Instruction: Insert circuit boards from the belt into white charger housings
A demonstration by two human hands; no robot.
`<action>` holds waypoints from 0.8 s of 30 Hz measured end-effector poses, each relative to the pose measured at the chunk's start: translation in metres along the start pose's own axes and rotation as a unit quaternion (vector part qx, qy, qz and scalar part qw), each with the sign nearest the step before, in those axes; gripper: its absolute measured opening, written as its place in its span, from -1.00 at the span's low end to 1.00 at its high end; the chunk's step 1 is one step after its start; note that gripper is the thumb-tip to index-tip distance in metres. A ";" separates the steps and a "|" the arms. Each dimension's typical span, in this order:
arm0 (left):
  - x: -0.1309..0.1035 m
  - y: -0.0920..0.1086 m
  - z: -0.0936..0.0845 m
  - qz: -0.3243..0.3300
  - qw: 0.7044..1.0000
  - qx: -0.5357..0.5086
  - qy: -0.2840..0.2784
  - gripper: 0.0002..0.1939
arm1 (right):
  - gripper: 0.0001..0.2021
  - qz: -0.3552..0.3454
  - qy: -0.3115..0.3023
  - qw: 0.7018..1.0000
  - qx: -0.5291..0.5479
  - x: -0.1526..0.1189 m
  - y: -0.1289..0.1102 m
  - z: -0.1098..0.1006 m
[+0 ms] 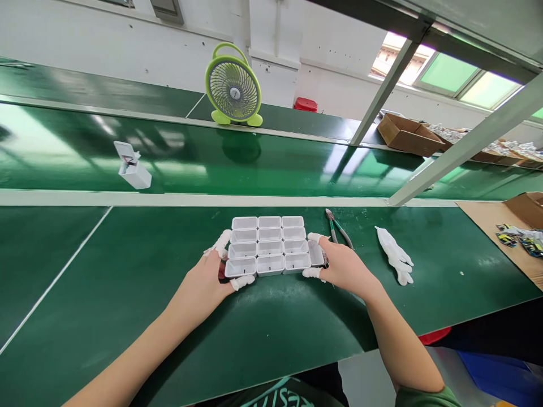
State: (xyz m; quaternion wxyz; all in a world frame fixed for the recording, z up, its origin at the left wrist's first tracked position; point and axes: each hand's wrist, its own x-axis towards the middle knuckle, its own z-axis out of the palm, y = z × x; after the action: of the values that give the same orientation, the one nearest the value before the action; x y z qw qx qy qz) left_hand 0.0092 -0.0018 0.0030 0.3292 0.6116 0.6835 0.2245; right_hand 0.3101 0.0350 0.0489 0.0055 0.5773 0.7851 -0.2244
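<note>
Several small white open-topped plastic boxes (270, 247) stand packed side by side in three columns on the green table. My left hand (208, 275) grips the left edge of this block, thumb at the near corner and fingers at the far side. At the right, my right hand (341, 264) closes round one more box (316, 254), which lies against the block and is partly hidden. White finger covers sit on fingertips of both hands. Just beyond my right hand lie cutting pliers (332, 219) with green handles, partly hidden by the hand.
A white glove (394, 254) lies to the right. Cardboard (487, 234) with small bagged parts is at the right edge. Behind a pale rail, a white box with an open lid (136, 174) rests on the shiny green belt. A green fan (235, 93) and a slanted post (466, 144) stand farther back.
</note>
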 end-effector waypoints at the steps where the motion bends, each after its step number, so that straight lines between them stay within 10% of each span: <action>1: 0.000 0.001 0.000 -0.004 1.000 0.007 -0.007 -0.09 | -0.32 0.000 -0.001 1.000 -0.001 0.000 0.000 0.000; 24: 0.000 -0.001 0.002 0.040 0.997 0.060 -0.004 -0.25 | -0.47 -0.010 -0.014 0.998 0.060 0.000 -0.001 -0.001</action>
State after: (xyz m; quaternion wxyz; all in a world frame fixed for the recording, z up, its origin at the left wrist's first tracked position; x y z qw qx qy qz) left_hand 0.0105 -0.0020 0.0008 0.2856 0.6582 0.6690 0.1942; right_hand 0.3100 0.0349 0.0505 -0.0209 0.5654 0.7758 -0.2793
